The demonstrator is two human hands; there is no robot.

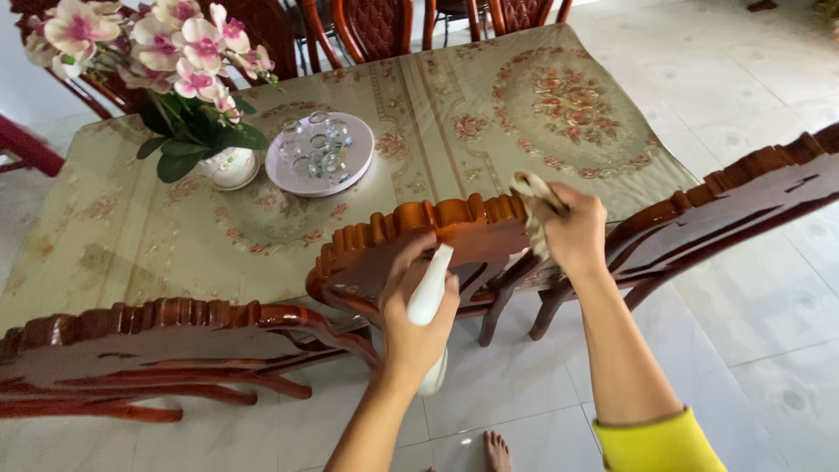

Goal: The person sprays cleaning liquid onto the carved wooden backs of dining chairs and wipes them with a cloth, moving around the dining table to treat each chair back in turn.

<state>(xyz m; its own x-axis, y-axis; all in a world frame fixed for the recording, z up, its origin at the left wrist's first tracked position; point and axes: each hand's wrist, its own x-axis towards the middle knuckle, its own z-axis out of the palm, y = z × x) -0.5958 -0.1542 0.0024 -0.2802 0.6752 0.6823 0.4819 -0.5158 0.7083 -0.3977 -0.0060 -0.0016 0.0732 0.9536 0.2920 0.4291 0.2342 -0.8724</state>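
Spray bottle [428, 301] mostly hidden inside left hand's [419, 315] grip.

A white spray bottle [428, 301] stands tilted, nozzle up, touching the carved top rail of the middle chair [411, 236]. A crumpled beige cloth [533, 205] lies against that rail's right end.

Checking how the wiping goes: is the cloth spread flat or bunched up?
Bunched up. The cloth is crumpled in the right hand, pressed against the carved top of the chair back, not laid flat.
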